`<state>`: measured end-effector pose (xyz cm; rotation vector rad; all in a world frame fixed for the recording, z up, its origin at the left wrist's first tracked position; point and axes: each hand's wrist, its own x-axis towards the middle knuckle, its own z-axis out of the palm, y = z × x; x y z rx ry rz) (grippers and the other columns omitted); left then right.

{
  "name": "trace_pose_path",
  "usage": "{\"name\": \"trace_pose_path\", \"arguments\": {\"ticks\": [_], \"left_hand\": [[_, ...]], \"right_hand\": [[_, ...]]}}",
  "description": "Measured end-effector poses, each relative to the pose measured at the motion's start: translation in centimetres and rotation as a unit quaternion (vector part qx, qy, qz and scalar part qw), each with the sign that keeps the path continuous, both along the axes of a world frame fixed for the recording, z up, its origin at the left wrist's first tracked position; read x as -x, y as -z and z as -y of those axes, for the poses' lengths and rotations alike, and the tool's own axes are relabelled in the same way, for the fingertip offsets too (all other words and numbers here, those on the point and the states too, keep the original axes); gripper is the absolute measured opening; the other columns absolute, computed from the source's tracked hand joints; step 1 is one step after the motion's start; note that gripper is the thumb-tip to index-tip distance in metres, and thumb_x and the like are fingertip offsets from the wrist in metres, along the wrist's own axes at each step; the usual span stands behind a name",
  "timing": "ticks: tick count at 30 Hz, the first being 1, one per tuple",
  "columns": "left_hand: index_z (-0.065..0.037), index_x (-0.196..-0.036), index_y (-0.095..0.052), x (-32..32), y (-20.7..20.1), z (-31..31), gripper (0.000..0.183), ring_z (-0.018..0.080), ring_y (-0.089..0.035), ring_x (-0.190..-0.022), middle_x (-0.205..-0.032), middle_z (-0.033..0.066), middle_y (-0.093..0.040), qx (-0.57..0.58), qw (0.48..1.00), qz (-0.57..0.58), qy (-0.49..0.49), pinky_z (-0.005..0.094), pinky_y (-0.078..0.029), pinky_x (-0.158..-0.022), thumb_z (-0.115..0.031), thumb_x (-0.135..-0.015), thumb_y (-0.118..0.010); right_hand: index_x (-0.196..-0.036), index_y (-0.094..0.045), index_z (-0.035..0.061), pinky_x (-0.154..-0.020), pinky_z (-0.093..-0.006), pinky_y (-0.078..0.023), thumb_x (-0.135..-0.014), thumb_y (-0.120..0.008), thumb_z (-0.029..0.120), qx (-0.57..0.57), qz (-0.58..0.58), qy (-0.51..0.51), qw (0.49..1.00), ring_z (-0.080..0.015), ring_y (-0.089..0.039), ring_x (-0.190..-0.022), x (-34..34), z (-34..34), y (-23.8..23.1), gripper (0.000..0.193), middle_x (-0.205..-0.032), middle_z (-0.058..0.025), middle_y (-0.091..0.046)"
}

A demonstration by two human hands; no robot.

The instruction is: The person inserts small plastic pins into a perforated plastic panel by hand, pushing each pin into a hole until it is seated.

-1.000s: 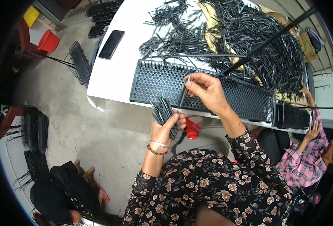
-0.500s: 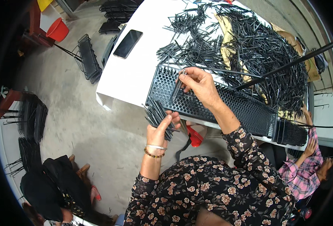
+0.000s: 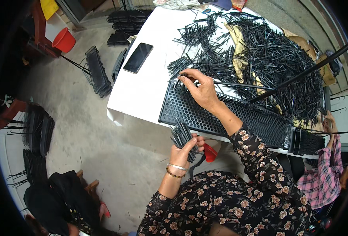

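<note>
Bunching upright in the left hand (image 3: 186, 150), a bundle of thin black strips (image 3: 180, 133) fans out above the thumb, just in front of the near edge of a perforated black tray (image 3: 197, 112). That hand is closed around the bundle's lower part, with its fingertips showing on the right. The right hand (image 3: 185, 76) reaches over the tray's far left corner, its fingers curled and its thumb drawn near the forefinger; a small dark shape shows at the fingertips, but whether they grip it I cannot tell.

The tray lies along the near edge of a white-covered table (image 3: 142, 88), with a smaller black tray (image 3: 306, 142) at its right end. Beyond it spreads a large heap of loose black strips (image 3: 284, 70), crossed by a yellow sheet (image 3: 239, 51). A black phone (image 3: 138, 58) lies on the table's left side. At the right, a person in a pink plaid shirt (image 3: 323, 177) has a hand (image 3: 330, 122) near the heap. On the floor at the left stands a red bucket (image 3: 64, 40).
</note>
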<state>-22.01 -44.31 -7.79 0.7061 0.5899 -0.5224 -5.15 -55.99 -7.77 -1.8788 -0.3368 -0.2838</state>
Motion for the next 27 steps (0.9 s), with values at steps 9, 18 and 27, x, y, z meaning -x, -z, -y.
{"name": "trace_pose_path", "arguments": {"ticks": [9,18,27], "left_hand": [[0.002,-0.101,-0.055,0.1,0.2,0.2,0.018,0.0226,-0.064,-0.082,-0.094,0.0164,-0.063,0.005,1.000,-0.012,0.002,0.0336,-0.056,-0.069,-0.006,-0.085,-0.059],[0.005,-0.103,-0.054,-0.1,-0.1,0.6,0.021,0.0202,-0.064,-0.080,-0.092,0.0159,-0.063,0.011,1.000,-0.015,0.002,0.0305,-0.056,-0.069,-0.005,-0.085,-0.060],[0.003,-0.101,-0.056,0.0,-0.2,0.7,0.019,0.0207,-0.064,-0.080,-0.092,0.0153,-0.063,0.003,1.000,-0.022,0.009,0.0317,-0.056,-0.068,-0.006,-0.085,-0.060]], "right_hand": [[-0.093,-0.063,0.0005,-0.066,-0.0289,-0.050,-0.082,-0.064,0.009,0.051,0.034,0.012,0.998,-0.0190,-0.063,-0.075,0.8,0.0,0.4,0.014,-0.086,-0.0102,-0.066],[-0.092,-0.061,0.0028,-0.069,-0.0343,-0.042,-0.080,-0.064,0.009,0.101,0.114,0.012,0.988,-0.0243,-0.059,-0.070,0.9,0.0,0.6,0.014,-0.080,-0.0101,-0.064],[-0.098,-0.062,0.0049,-0.071,-0.0327,-0.040,-0.080,-0.064,0.009,0.141,0.100,0.005,0.985,-0.0214,-0.056,-0.072,1.3,0.0,0.9,0.018,-0.079,-0.0080,-0.063]]}}
